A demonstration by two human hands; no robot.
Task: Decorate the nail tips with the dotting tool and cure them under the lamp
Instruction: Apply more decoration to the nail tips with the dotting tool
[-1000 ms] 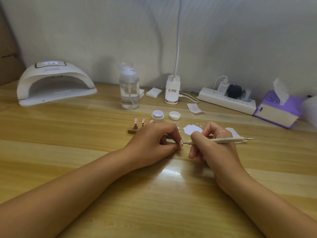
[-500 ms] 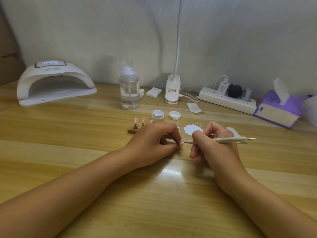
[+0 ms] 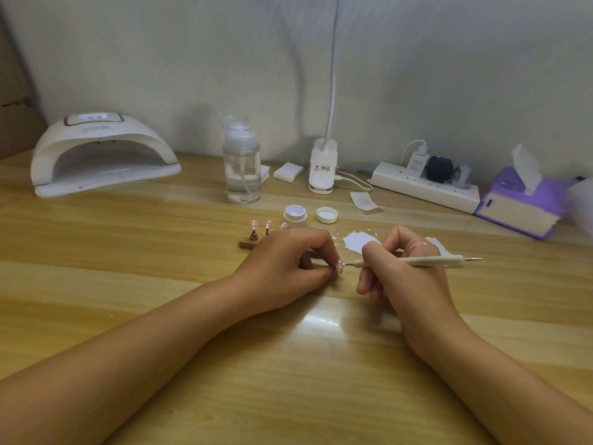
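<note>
At the upper left of the frame, the domed white plastic lamp (image 3: 102,155) sits on the glossy wood-grain table (image 3: 288,364), its arched mouth open toward the front. To its right stands a clear cylindrical bottle (image 3: 242,168). Nearer mid-frame are a small wooden block (image 3: 247,243) with shiny pink tips (image 3: 254,224) on pegs, a round white jar (image 3: 295,215) and its flat lid (image 3: 326,215). At centre the left hand (image 3: 282,268), fingers curled, pinches a pale pink held tip (image 3: 339,267) low over the table. The fine metal point of the tool (image 3: 417,261) lies against it. The slim matte shaft runs rightward through the right hand (image 3: 404,277), which grips it like a pen. Behind lies a ragged white patch (image 3: 359,240). At the upper right are a long white power strip (image 3: 423,184) and a purple tissue box (image 3: 519,207).
</note>
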